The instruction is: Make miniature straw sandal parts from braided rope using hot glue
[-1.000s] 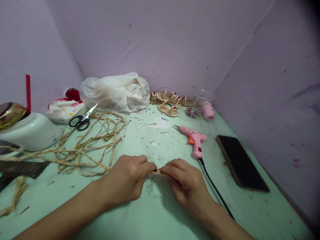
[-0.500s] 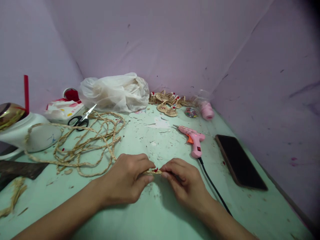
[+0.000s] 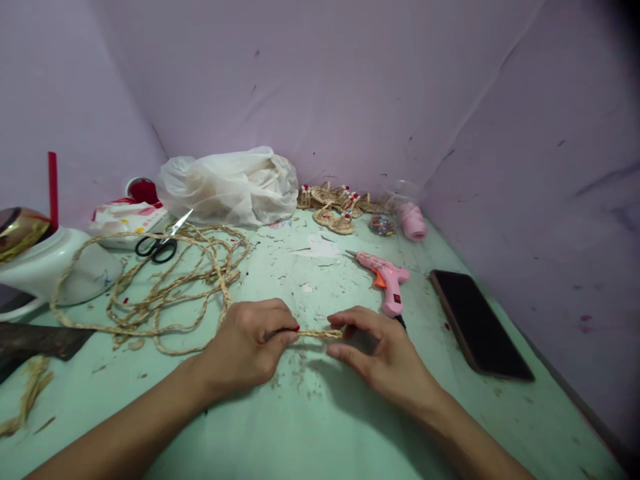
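my left hand (image 3: 255, 343) pinches the braided cord (image 3: 319, 333), and just right of it my right hand (image 3: 380, 347) is parted around the tip.

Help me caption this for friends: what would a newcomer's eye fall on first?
Probably the pink glue gun with the orange trigger, lying on the pale green tabletop just beyond the right hand. Next comes tangled tan braided cord at left, then a crumpled white plastic bag by the lilac back wall. Front and centre, the left hand pinches a thin tan braided strand, its tip by the right hand's parted fingers.
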Demonstrator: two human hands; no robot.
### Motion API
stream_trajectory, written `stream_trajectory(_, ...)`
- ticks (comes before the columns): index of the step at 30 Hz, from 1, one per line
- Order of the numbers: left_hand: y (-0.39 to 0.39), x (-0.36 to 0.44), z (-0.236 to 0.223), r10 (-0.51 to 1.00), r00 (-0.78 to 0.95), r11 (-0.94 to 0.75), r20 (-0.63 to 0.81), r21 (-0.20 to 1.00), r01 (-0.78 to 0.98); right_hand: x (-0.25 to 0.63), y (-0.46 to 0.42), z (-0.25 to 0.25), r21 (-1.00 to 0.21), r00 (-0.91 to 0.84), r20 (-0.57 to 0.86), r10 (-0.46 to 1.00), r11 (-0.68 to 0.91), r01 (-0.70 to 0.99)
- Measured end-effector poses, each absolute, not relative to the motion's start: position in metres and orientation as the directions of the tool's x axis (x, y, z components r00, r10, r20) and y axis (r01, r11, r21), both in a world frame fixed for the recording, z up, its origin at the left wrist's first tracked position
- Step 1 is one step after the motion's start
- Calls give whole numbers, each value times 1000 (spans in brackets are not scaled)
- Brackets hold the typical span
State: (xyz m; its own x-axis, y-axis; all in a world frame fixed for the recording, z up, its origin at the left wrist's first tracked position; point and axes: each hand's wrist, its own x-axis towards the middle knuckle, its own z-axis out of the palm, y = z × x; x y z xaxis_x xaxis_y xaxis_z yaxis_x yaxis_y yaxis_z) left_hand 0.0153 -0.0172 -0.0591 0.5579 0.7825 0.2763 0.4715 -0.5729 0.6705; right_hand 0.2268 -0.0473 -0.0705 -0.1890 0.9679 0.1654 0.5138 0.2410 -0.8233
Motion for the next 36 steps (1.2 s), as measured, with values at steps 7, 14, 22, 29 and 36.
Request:
stream_trajectory(7, -13, 16, -61, 729, 592, -640, 344, 650, 410, 230, -43, -69, -789, -296, 234, 926, 359, 498)
stream_trajectory(14, -7, 13, -59, 638, 624, -715, 452, 649, 261, 229, -45, -68, -849, -308, 299, 903, 399, 345)
stream_trajectory(22, -13, 14, -65, 592, 666, -791, 454, 486, 372, 231, -43, -70, -709, -358, 378, 854, 515, 481)
stream_trajectory(29, -23, 22, -61, 669, 667, -712, 328, 537, 451, 220, -51, -75, -649, -414, 356, 837, 541, 535)
stream_trajectory(36, -25, 24, -63, 630, 679, -757, 378, 494, 427, 217, -52, -77, -639, -416, 369, 831, 552, 535)
